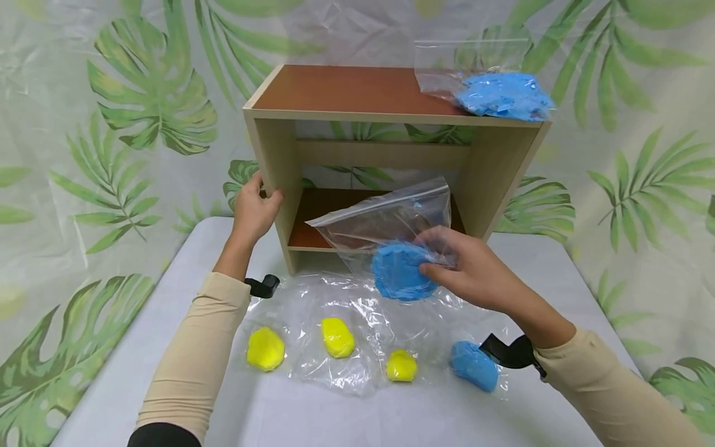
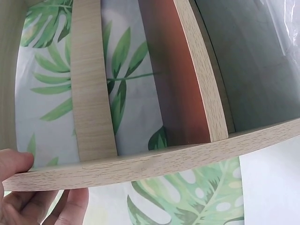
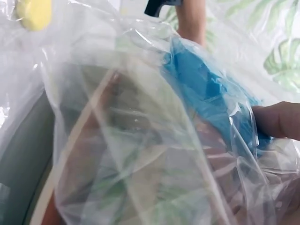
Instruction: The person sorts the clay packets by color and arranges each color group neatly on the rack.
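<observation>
My right hand (image 1: 466,267) pinches a clear zip bag (image 1: 385,217) with a flattened blue lump (image 1: 401,271) inside, held up before the shelf's lower opening. In the right wrist view the thumb (image 3: 279,120) presses on the bag beside the blue lump (image 3: 206,89). My left hand (image 1: 254,211) grips the left side panel of the small wooden shelf (image 1: 268,149). The left wrist view shows its thumb (image 2: 14,161) on the inner side of the panel edge (image 2: 140,164) and fingers on the outer side.
Another zip bag with blue pieces (image 1: 505,96) lies on the shelf's top right. On the white table (image 1: 313,416), clear bags hold yellow lumps (image 1: 265,349) and a blue lump (image 1: 475,366) in front of the shelf. A leaf-patterned cloth (image 1: 151,87) hangs behind.
</observation>
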A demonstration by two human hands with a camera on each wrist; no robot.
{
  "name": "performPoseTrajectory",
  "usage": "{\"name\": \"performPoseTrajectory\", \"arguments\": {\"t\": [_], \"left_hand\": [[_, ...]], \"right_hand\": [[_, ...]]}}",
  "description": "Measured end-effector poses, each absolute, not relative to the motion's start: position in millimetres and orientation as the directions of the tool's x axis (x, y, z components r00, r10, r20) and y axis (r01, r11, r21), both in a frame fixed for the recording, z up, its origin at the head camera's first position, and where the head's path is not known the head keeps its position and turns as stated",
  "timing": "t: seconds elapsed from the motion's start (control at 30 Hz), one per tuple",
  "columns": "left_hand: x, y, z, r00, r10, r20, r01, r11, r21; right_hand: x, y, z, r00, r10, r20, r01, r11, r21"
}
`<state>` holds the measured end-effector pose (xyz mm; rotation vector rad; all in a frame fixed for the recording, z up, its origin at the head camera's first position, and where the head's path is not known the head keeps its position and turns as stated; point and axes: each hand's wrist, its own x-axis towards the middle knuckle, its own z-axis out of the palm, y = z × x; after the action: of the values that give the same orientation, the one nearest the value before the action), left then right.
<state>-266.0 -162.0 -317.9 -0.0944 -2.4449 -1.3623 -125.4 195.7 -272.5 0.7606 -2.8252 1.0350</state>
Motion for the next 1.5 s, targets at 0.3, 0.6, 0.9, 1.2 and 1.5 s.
{"name": "performPoseTrajectory", "arguments": {"t": [0.3,0.6,0.9,1.2,1.5], "left_hand": [[-268.0,-162.4,-317.2,-0.946,-0.102,0.309,0.207,0.545,0.812],[-266.0,-164.2,-317.7,-0.942,-0.119,0.312,0.199,0.55,0.811],[-266.7,-163.6,-319.2,-0.945,-0.1,0.311,0.208,0.547,0.811],[-265.6,-166.3,-318.3,-0.945,-0.117,0.304,0.197,0.538,0.82],[-265.9,-164.1,-317.1,-0.944,-0.115,0.31,0.206,0.53,0.823]], "right_hand": [[-133.1,180.0,-251.8,-0.862,-0.454,0.225,-0.497,0.668,-0.554],[-150.0,165.8,-208.9,-0.808,-0.467,0.358,-0.589,0.635,-0.501],[-162.1,152.5,-150.4,-0.846,-0.347,0.404,-0.531,0.61,-0.588],[-200.6,136.7,-125.6,-0.925,-0.153,0.347,-0.365,0.608,-0.705],[-235.8,133.9,-109.4,-0.988,0.012,0.155,-0.125,0.527,-0.841]]}}
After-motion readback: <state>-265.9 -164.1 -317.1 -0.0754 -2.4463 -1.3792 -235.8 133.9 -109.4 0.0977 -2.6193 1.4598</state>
